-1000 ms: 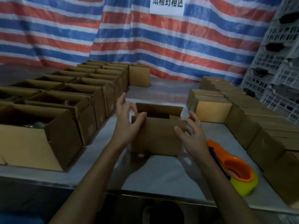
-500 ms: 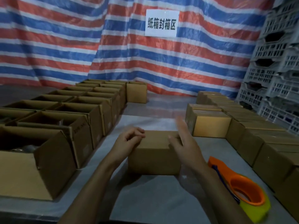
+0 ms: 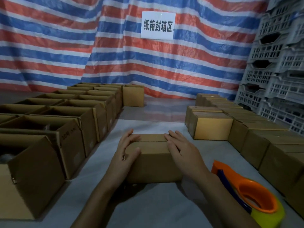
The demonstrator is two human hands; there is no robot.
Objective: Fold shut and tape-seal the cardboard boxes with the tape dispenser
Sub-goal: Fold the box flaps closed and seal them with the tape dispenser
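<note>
Both hands, left (image 3: pixel 127 150) and right (image 3: pixel 182 149), press the box (image 3: pixel 153 155) flaps flat, fingers straight; next, I'd say, grab the dispenser (image 3: pixel 251 196).

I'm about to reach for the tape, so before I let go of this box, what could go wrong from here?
The box flaps are only pressed shut by your left hand and right hand; no tape shows on the seam, so lifting one hand may let them spring up. The tape dispenser lies close beside your right forearm, so a quick reach could knock it away.
</note>
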